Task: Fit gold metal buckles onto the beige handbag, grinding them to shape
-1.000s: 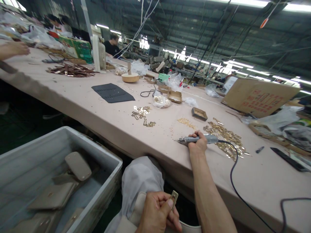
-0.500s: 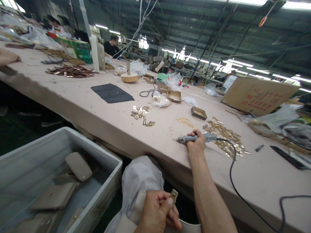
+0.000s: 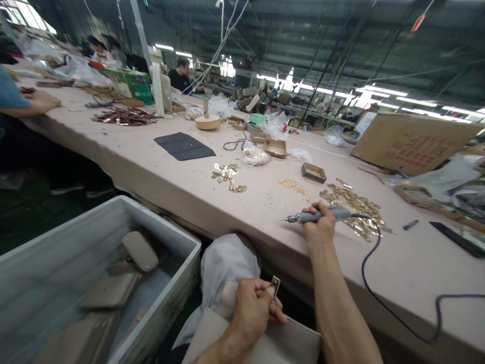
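Note:
My left hand (image 3: 254, 307) pinches a small gold metal plate (image 3: 275, 287) upright between thumb and fingers, above a beige leather bag piece (image 3: 291, 339) on my lap. Over the table, my right hand (image 3: 320, 220) is wrapped round a grey electric screwdriver (image 3: 303, 218); its thin tip points left and its black cable (image 3: 362, 273) trails off to the right. Tiny gold screws (image 3: 294, 187) lie scattered beyond the tool. A heap of gold metal pieces (image 3: 356, 205) spreads to the right of them, and a smaller group of metal frames (image 3: 227, 174) lies further left.
A grey plastic bin (image 3: 162, 303) with beige bags stands at the lower left. On the table (image 3: 182, 189) are a black sheet (image 3: 184, 146), a small dark box (image 3: 313, 173) and a large carton (image 3: 413, 144). At the far left a person's arm (image 3: 38, 103) rests on the table.
The view has shifted, so the bin and table items sit further right. My left hand and the plate appear slightly higher, with more of the bag showing. The other person's sleeve has come into view.

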Available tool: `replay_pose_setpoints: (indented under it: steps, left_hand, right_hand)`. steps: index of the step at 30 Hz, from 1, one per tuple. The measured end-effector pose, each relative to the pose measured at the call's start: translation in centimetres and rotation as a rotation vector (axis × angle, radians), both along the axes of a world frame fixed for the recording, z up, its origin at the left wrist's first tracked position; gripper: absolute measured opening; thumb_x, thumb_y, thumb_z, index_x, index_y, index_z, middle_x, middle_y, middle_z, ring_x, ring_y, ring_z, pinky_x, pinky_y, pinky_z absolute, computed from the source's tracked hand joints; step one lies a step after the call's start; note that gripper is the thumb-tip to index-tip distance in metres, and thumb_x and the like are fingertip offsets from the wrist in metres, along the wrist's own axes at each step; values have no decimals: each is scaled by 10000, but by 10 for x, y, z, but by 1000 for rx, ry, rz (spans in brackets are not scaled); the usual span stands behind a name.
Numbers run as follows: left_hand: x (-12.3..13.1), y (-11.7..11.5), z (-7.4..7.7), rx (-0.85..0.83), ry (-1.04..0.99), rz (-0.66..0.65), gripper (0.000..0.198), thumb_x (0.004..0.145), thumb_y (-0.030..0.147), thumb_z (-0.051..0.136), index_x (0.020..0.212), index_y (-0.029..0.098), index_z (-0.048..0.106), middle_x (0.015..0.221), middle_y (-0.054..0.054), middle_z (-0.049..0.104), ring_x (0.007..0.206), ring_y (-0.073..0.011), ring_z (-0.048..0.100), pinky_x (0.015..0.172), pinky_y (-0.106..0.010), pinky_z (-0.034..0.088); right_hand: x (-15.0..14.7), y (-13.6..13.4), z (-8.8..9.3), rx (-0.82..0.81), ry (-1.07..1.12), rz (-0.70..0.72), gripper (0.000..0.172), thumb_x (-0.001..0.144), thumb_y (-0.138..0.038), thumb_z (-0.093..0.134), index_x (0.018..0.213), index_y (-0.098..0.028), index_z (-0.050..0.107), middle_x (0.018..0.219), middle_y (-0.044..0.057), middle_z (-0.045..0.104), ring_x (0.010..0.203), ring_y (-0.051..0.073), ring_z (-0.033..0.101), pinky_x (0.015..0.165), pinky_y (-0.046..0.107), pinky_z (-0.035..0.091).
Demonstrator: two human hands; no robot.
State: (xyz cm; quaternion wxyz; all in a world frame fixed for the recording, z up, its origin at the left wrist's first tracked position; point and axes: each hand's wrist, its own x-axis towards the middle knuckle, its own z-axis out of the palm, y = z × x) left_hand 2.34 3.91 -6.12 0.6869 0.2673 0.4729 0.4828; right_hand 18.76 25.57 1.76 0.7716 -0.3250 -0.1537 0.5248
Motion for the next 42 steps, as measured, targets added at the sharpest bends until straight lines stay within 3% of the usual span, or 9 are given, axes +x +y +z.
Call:
replay_pose_setpoints:
  steps: [4,8,14,19,34,39,42]
  left_hand:
    - [5,-3,10,4,23,9,407,749,526,729,677,138,629,513,-64,664,413,-154,616,447,-252,522]
    - [11,-4,10,-12,43,9,282,784,389,704,688,135,627,504,-49,657,389,-149,599,424,-247,513]
    - [23,-7,11,9,94,-5,199,835,269,662,697,130,629,502,-49,663,382,-151,602,424,-245,525]
    - [27,-9,14,4,130,-3,202,864,194,618,675,125,636,511,-49,675,384,-150,612,410,-230,524]
    - [25,-10,15,-1,143,-15,292,916,83,542,643,133,631,449,-34,645,354,-136,593,405,-203,503]
    - [23,-9,14,17,138,-25,282,906,99,563,636,134,636,451,-32,645,364,-138,606,391,-185,453]
    - [22,-10,12,37,151,-26,286,897,128,585,616,143,636,447,-27,642,366,-143,610,376,-184,425]
  right_hand:
    - [15,-53,14,72,-21,59,121,888,-117,656,857,-179,556,808,-51,580,508,36,470,539,190,524]
    - [15,-113,24,148,-126,128,195,801,-106,736,846,-180,561,799,-40,562,518,44,446,542,206,512]
    - [-3,-172,25,165,-270,64,242,729,-141,809,829,-192,595,734,-27,567,527,74,471,529,225,475]
    - [-11,-184,22,214,-380,0,250,717,-159,851,819,-179,624,671,-20,577,504,92,479,524,258,450]
    - [-24,-186,9,289,-488,15,195,797,-187,852,851,-165,666,692,-12,616,499,108,513,529,283,452]
    - [-25,-188,5,393,-633,100,121,869,-163,793,854,-174,673,666,-21,606,489,110,524,529,283,453]
    - [-22,-190,4,427,-767,246,127,875,-175,804,883,-194,679,682,-20,617,501,119,547,493,263,433]
